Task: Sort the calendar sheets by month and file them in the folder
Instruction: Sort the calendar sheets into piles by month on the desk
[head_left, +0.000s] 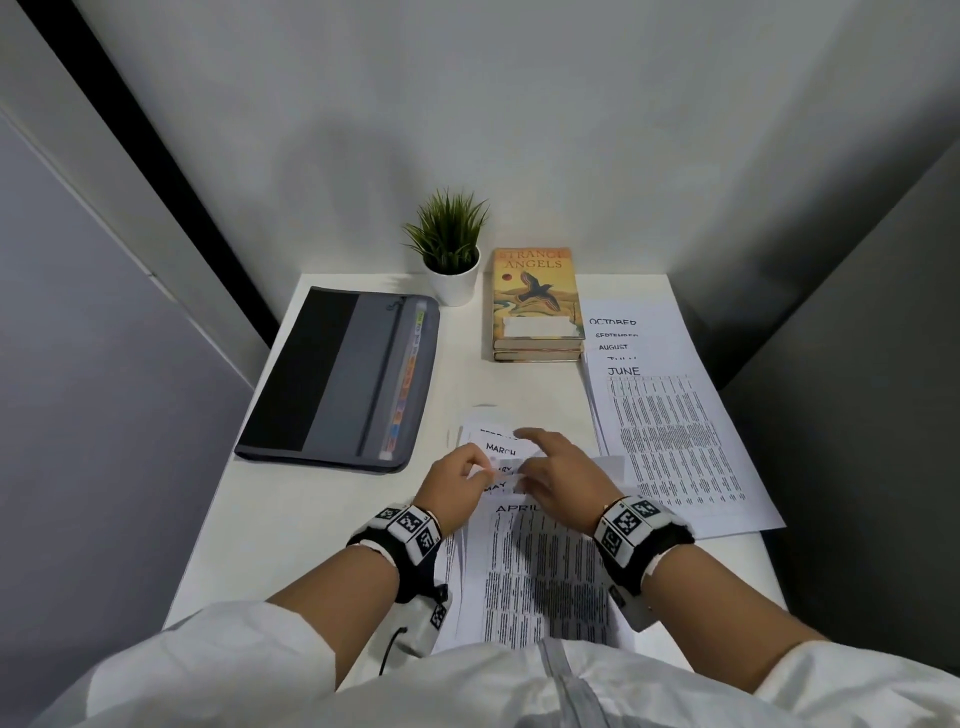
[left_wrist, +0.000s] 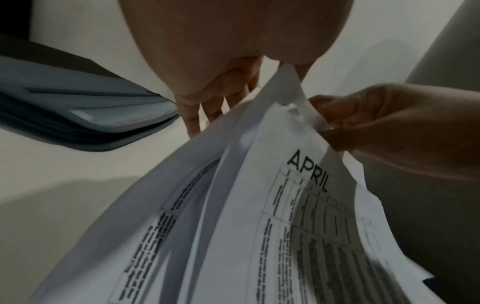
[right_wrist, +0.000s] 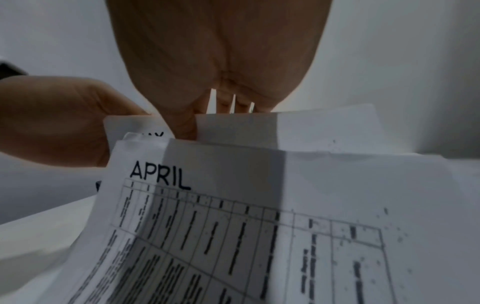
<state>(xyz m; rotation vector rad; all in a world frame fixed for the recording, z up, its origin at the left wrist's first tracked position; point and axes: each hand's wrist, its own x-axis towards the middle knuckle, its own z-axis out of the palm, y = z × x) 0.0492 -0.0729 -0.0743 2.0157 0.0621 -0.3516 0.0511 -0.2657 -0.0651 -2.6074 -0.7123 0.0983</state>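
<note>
Left hand (head_left: 457, 480), right hand (head_left: 558, 467) hold five sheets (head_left: 540, 571) beside five-sheet pile (head_left: 670, 431)

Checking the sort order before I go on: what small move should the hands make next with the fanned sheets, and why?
Probably have the left hand draw out the sheet ending "ARY" and re-seat it beyond February. Far to near, the held sheets read February, March, ARY, May, April: out of order. The right hand can steady the rest.
</note>
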